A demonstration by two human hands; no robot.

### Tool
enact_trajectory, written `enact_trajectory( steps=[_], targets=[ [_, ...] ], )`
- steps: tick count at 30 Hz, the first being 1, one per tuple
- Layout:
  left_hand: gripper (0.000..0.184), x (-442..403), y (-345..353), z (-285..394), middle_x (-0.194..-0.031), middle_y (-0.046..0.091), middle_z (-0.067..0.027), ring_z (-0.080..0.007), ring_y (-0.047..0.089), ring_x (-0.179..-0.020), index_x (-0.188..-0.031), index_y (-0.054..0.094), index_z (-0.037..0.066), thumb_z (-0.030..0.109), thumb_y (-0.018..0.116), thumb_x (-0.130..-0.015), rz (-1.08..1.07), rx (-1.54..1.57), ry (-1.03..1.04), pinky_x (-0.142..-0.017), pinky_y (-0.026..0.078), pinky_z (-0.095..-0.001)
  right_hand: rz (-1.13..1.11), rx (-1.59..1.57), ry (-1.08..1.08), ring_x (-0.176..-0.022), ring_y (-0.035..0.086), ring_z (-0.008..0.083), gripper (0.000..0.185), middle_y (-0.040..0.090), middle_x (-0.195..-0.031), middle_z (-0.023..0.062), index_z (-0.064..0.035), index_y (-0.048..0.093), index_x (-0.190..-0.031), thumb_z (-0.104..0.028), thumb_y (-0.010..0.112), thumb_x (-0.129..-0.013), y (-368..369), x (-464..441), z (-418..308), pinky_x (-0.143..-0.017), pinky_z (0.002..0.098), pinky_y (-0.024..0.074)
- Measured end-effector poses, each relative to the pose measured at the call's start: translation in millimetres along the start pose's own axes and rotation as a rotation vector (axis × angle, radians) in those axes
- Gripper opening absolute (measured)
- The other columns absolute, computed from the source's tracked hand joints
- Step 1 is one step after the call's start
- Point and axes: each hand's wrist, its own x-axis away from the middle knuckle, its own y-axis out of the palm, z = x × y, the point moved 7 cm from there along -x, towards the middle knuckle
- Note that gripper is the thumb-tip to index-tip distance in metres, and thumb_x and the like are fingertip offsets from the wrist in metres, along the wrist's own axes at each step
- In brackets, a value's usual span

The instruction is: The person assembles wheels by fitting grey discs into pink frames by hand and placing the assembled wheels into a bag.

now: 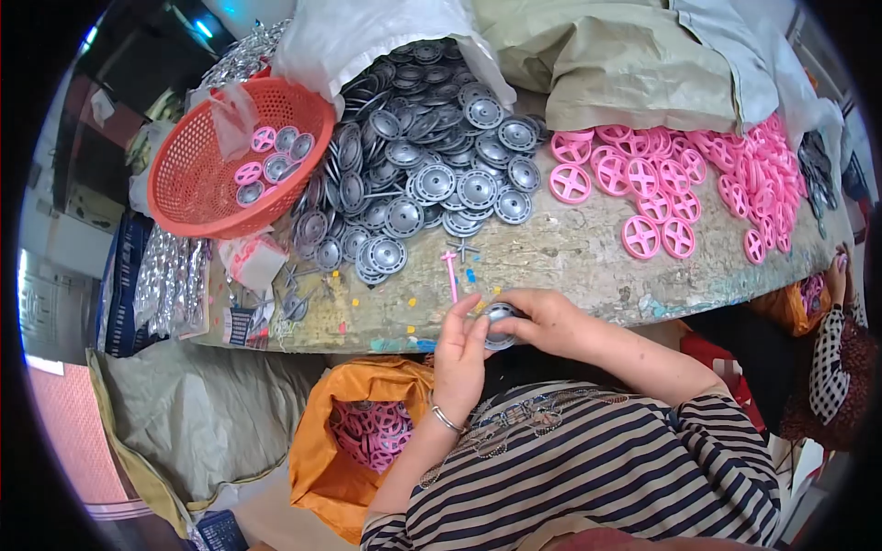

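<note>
One striped shirt (pixel 597 459); I see two hands (pixel 459 358) holding one grey disc (pixel 501 313); left of it, one sack (pixel 312 441), one basket (pixel 184 174) hold pink wheels (pixel 372 432).

1. We look from 1 head-worn camera, facing forward and down.
2. We view the left hand (pixel 457 351) and right hand (pixel 544 319) from near, the table (pixel 560 271) spreading beyond.

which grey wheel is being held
The grey wheel held between the left hand and the right hand, apart from the heap and the red basket.
</note>
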Motion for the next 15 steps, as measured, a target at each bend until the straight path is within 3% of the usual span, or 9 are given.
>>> enact_trajectory(
  steps=[3, 5, 6, 7, 9, 11, 12, 13, 15],
  targets=[
    [0.044, -2.6, 9.3, 5.3, -0.109, 0.061, -0.011, -0.0144, 0.06, -0.094, -0.136, 0.033, 0.004, 0.01, 0.048, -0.096, -0.002, -0.085, 0.188, -0.081, 0.05, -0.0274, 0.061, -0.018, -0.011, -0.078, 0.063, 0.0147, 0.021, 0.066, -0.083, 0.0092, -0.0034, 0.065, -0.097, -0.018, 0.068, -0.081, -24.1, -0.5, 5.3, -0.074, 0.0291, 0.0491],
    [0.047, -1.6, 11.4, 9.4, -0.109, 0.063, -0.0125, -0.0174, 0.061, -0.096, -0.136, 0.032, 0.003, 0.01, 0.051, -0.094, 0.08, -0.138, 0.393, -0.083, 0.048, -0.0286, 0.216, 0.056, 0.143, -0.076, 0.061, 0.0119, 0.018, 0.065, -0.08, 0.0084, -0.0036, 0.065, -0.095, -0.015, 0.067, -0.082, -62.1, -7.0, 11.9, -0.071, 0.0284, 0.0485],
    [0.045, -3.6, 12.6, 5.6, -0.11, 0.062, -0.0131, -0.0179, 0.06, -0.098, -0.135, 0.032, 0.002, 0.009, 0.05, -0.095, 0.022, -0.157, 0.343, -0.085, 0.048, -0.0293, 0.346, -0.032, 0.282, -0.071, 0.058, 0.0116, 0.016, 0.062, -0.073, 0.0045, -0.0028, 0.064, -0.092, -0.015, 0.067, -0.082, -88.1, -9.1, 20.3, -0.066, 0.0279, 0.0469],
    [0.043, -2.7, 8.5, 2.6, -0.111, 0.062, -0.0137, -0.0185, 0.06, -0.101, -0.135, 0.033, 0.001, 0.008, 0.048, -0.095, -0.021, -0.173, 0.29, -0.087, 0.048, -0.0301, 0.448, 0.042, 0.246, -0.073, 0.056, 0.0122, 0.02, 0.061, -0.077, 0.0018, -0.0023, 0.064, -0.094, -0.018, 0.067, -0.083, -115.2, -16.2, 47.6, -0.065, 0.0282, 0.0452],
    [0.039, 2.8, 2.7, -8.8, -0.107, 0.064, -0.0121, -0.0186, 0.061, -0.1, -0.132, 0.037, 0.001, 0.01, 0.048, -0.096, -0.076, -0.276, 0.254, -0.086, 0.05, -0.0305, 0.624, 0.083, 0.177, -0.089, 0.057, 0.0204, 0.032, 0.062, -0.094, 0.0114, 0.0007, 0.061, -0.102, -0.023, 0.068, -0.082, -155.8, -22.7, 76.4, -0.078, 0.0313, 0.045],
    [0.028, 8.5, 10.1, -3.4, -0.1, 0.067, -0.0095, -0.016, 0.064, -0.094, -0.119, 0.053, 0.002, 0.016, 0.053, -0.094, -0.129, -0.349, 0.196, -0.082, 0.05, -0.0282, 0.55, 0.455, 0.134, -0.095, 0.055, 0.0171, 0.034, 0.06, -0.101, 0.0074, -0.0009, 0.06, -0.108, -0.024, 0.066, -0.084, -175.9, -32.8, 110.0, -0.085, 0.029, 0.042],
    [0.027, 7.2, 12.3, -9.3, -0.099, 0.067, -0.0112, -0.0195, 0.065, -0.093, -0.116, 0.056, 0.003, 0.017, 0.054, -0.093, -0.139, -0.431, 0.287, -0.081, 0.05, -0.0305, 0.326, 0.506, 0.197, -0.098, 0.056, 0.017, 0.035, 0.062, -0.104, 0.0085, -0.0001, 0.06, -0.11, -0.024, 0.065, -0.086, -179.5, -47.7, 125.9, -0.088, 0.028, 0.0418],
    [0.027, 8.7, 14.2, -7.9, -0.096, 0.066, -0.0129, -0.0245, 0.064, -0.092, -0.115, 0.056, 0.004, 0.018, 0.054, -0.092, -0.139, -0.496, 0.404, -0.081, 0.05, -0.0335, 0.459, 0.35, 0.12, -0.091, 0.056, 0.0186, 0.032, 0.063, -0.098, 0.0104, 0.0026, 0.06, -0.106, -0.023, 0.063, -0.087, -175.1, -43.7, 121.2, -0.081, 0.03, 0.0435],
    [0.024, 12.2, 12.3, -6.1, -0.092, 0.064, -0.0143, -0.0282, 0.063, -0.088, -0.11, 0.057, 0.003, 0.018, 0.054, -0.091, -0.084, -0.456, 0.456, -0.079, 0.049, -0.0361, 0.312, 0.299, 0.125, -0.09, 0.055, 0.0157, 0.03, 0.063, -0.097, 0.0083, 0.0017, 0.06, -0.105, -0.022, 0.061, -0.089, -177.8, -58.2, 127.4, -0.08, 0.0291, 0.0431]
  ],
)
